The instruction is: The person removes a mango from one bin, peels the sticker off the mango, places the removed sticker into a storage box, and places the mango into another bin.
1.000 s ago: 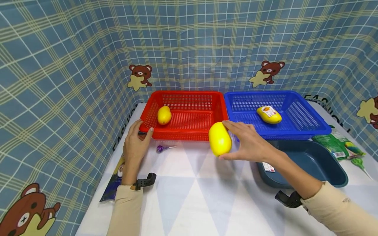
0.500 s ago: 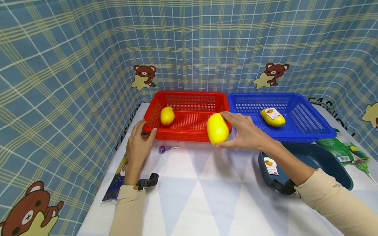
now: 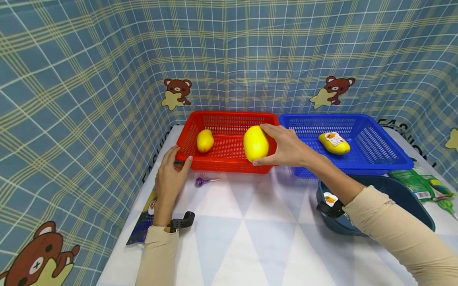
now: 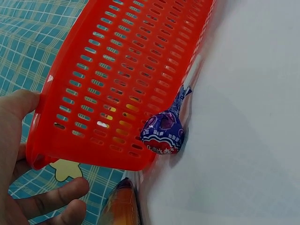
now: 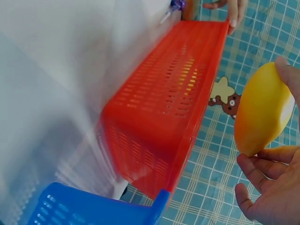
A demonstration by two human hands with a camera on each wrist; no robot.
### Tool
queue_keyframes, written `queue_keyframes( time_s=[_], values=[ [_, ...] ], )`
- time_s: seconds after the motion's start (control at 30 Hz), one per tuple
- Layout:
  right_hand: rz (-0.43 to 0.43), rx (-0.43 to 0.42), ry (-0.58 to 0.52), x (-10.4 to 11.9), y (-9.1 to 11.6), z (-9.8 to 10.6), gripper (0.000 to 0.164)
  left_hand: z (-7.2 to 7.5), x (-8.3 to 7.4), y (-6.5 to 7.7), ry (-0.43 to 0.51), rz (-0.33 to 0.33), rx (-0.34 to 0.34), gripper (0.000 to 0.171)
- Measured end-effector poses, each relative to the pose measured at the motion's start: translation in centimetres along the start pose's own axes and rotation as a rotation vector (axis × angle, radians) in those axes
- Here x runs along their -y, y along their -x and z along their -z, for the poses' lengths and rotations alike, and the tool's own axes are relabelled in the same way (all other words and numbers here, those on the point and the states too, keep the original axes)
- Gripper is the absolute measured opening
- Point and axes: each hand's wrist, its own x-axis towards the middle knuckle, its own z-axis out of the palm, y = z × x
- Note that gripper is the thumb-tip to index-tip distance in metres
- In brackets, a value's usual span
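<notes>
My right hand grips a yellow mango between thumb and fingertips, over the right part of the red basket. In the right wrist view the mango is level with the basket's rim side, apart from the rim. My left hand holds the front left corner of the red basket. The left wrist view shows the thumb of that hand against the rim, with the lower fingers spread loosely. Another mango lies inside the red basket at its left. A purple wrapped lollipop lies along the basket's front wall.
A blue basket with a labelled mango stands to the right. Before it is a dark teal tub, partly under my right forearm. A green packet and green lollipop lie far right; a dark packet lies left.
My right hand has carried the mango up and left, from in front of the red basket's right corner to over the basket. The left hand stays at its corner. The view shifts slightly.
</notes>
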Motion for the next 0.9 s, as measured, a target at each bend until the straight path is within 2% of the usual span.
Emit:
queue_keyframes(
  time_s=[0.4, 0.9],
  values=[
    [-0.009, 0.009, -0.016, -0.7, -3.8, -0.4, 0.098, -0.2, 0.2, 0.0, 0.006, 0.014, 0.014, 0.067],
    [-0.036, 0.049, 0.002, -0.9, -7.5, -1.4, 0.100, 0.0, 0.4, 0.0, 0.014, -0.012, -0.005, 0.066]
  ],
)
